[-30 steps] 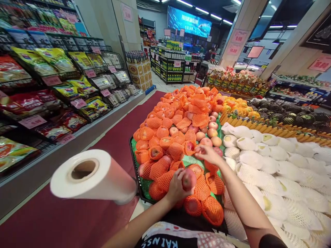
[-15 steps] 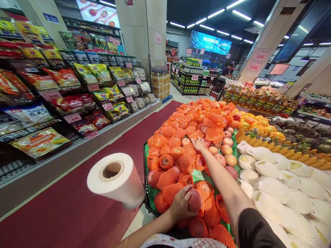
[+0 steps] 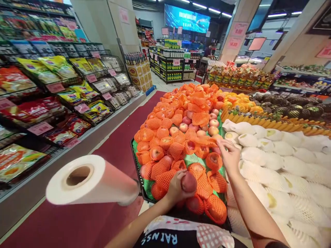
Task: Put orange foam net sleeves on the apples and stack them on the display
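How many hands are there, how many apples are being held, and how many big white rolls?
Hands: 2, the left hand and the right hand
Apples held: 1, a bare red apple in the left hand
White rolls: 1, a roll of plastic bags
Total: 4

We stand in a supermarket aisle on a dark red floor strip (image 3: pixel 113 151) edged by pale tiles. Along our left run wire shelves (image 3: pixel 64 89) of packaged snacks with pink price tags. A broad square pillar (image 3: pixel 116 24) rises behind them. Further back are low dark shelves (image 3: pixel 173 65) of bottles beneath a glowing blue screen (image 3: pixel 187 19). Strip lights (image 3: pixel 207 6) line the dark ceiling, and another pillar (image 3: pixel 236 34) stands right.
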The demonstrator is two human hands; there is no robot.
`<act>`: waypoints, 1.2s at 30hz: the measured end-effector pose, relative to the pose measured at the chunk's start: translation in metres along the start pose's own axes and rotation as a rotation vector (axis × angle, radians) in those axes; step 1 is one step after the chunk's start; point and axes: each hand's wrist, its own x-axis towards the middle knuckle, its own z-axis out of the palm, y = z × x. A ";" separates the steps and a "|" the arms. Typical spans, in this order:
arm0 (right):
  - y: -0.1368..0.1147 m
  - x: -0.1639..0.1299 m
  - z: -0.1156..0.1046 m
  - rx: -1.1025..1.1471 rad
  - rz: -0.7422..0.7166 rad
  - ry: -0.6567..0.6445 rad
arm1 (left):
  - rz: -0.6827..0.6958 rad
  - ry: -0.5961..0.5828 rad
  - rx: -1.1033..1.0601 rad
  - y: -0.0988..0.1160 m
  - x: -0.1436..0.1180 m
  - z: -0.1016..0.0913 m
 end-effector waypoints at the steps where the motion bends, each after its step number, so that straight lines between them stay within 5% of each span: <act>1: -0.001 -0.017 -0.016 0.037 0.034 0.020 | 0.035 0.006 -0.005 0.004 0.001 0.000; 5: 0.011 -0.087 -0.067 0.083 0.178 0.031 | 0.116 -0.066 0.031 0.021 0.004 -0.002; 9: 0.030 -0.143 -0.100 -0.042 0.243 -0.057 | 0.106 -0.334 0.046 0.040 0.013 0.001; 13: 0.042 -0.170 -0.120 -0.177 0.277 -0.131 | 0.142 -0.638 0.135 0.054 0.023 0.018; 16: 0.041 -0.174 -0.132 -0.231 0.311 -0.137 | 0.168 -0.749 0.308 0.060 0.025 0.032; 23: 0.031 -0.173 -0.159 -0.090 0.348 -0.077 | 0.194 -0.714 0.283 0.063 0.018 0.038; 29: 0.032 -0.172 -0.157 -0.046 0.331 -0.116 | 0.200 -0.670 0.244 0.061 0.011 0.044; 33: 0.022 -0.168 -0.159 0.066 0.339 -0.058 | 0.196 -0.627 0.057 0.075 0.024 0.032; 36: 0.014 -0.175 -0.167 0.296 0.488 -0.051 | 0.119 -0.599 -0.191 0.093 0.037 0.021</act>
